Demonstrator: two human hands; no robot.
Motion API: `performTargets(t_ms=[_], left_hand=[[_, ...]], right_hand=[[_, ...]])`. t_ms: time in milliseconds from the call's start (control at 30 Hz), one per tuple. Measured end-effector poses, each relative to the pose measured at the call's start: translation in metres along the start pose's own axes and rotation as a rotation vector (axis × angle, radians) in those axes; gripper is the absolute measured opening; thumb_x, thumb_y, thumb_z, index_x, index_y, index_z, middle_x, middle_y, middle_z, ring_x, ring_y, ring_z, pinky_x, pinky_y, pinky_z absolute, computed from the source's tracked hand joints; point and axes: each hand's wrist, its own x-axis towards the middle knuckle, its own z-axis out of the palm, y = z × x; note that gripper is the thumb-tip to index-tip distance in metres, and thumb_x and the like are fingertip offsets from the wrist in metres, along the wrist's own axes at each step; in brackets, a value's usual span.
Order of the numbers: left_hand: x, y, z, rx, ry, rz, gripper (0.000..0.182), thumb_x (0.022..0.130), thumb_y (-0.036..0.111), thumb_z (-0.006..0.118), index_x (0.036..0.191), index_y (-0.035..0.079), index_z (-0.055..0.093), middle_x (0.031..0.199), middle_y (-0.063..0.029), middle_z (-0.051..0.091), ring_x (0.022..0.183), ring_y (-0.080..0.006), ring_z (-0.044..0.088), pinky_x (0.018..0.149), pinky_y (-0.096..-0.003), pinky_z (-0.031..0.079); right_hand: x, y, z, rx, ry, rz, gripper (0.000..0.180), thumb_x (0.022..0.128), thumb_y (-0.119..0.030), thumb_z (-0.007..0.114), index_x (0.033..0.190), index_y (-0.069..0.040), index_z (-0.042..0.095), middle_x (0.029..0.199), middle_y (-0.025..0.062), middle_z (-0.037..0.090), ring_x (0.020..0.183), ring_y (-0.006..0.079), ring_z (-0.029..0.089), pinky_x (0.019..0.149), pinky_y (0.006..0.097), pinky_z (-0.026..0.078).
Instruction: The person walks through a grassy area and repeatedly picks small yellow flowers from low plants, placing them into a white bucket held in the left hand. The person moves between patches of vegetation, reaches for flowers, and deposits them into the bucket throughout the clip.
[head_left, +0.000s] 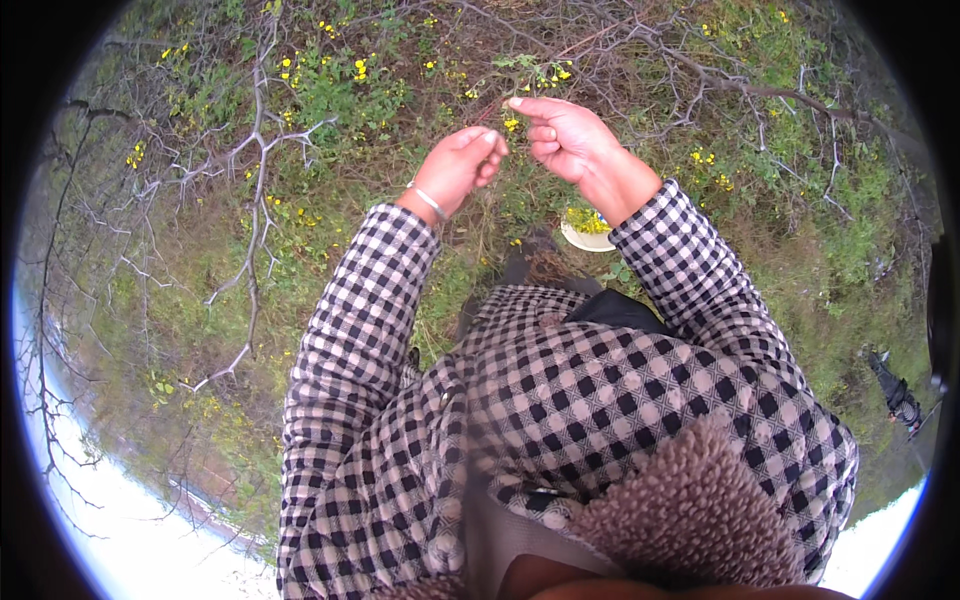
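Observation:
My left hand (454, 166), with a pale bangle (429, 201) at the wrist, is closed with its thumb over the fingers. A thin reddish stem (487, 114) runs from it up to the fingertips of my right hand (566, 139). That hand has its thumb and index finger extended and pinched together at the stem, with the other fingers curled in. A yellow flower (511, 124) shows just below the pinch. Just beyond the right fingertips is a sprig with small yellow blooms (553, 76). Below the right wrist stands a white container (587, 241) holding picked yellow flower heads (585, 220).
Bare, grey branches (259, 142) spread on the left; a longer branch (780, 96) crosses the upper right. Yellow-flowered plants (360, 69) and grass cover the ground. Far right, a person in dark clothing (896, 390) is some distance away.

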Motion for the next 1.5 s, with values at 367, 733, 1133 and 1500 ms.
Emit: performTargets(t_ms=[367,733,1133,1500], left_hand=[[0.057,0.021,-0.026,-0.037,0.166,0.039,0.031,0.099,0.033,0.049,0.097,0.004,0.060,0.079,0.0020,0.050,0.070,-0.0084,0.044,0.062,-0.0217,0.039],[-0.012,0.026,-0.005,-0.344,0.071,-0.229,0.023,0.099,0.021,0.047,0.085,0.004,0.053,0.071,0.0014,0.047,0.055,-0.0079,0.040,0.046,-0.0215,0.034],[0.030,0.077,0.048,0.469,0.440,0.406,0.035,0.077,0.020,0.077,0.106,0.003,0.069,0.075,0.0042,0.055,0.062,-0.0050,0.046,0.056,-0.0216,0.041],[0.049,0.076,0.033,0.508,0.535,0.450,0.031,0.084,0.014,0.070,0.111,-0.001,0.067,0.092,-0.0039,0.068,0.071,-0.0078,0.058,0.063,-0.0224,0.048]], right_hand=[[0.000,-0.002,0.003,-0.014,0.000,0.027,0.009,0.090,-0.010,0.062,0.092,-0.005,0.056,0.065,-0.0076,0.044,0.047,0.0000,0.036,0.038,0.0164,0.025],[0.002,0.010,0.003,-0.237,0.071,-0.118,0.018,0.086,-0.013,0.068,0.091,0.001,0.059,0.063,-0.0017,0.049,0.049,0.0065,0.041,0.041,0.0217,0.030],[0.012,0.025,0.004,-0.442,0.106,-0.204,0.019,0.085,-0.017,0.070,0.086,0.001,0.064,0.058,0.0007,0.053,0.047,0.0080,0.044,0.041,0.0247,0.034],[0.015,0.034,0.002,-0.486,0.129,-0.207,0.023,0.086,-0.018,0.068,0.090,0.005,0.063,0.059,0.0021,0.054,0.046,0.0086,0.045,0.040,0.0252,0.035]])
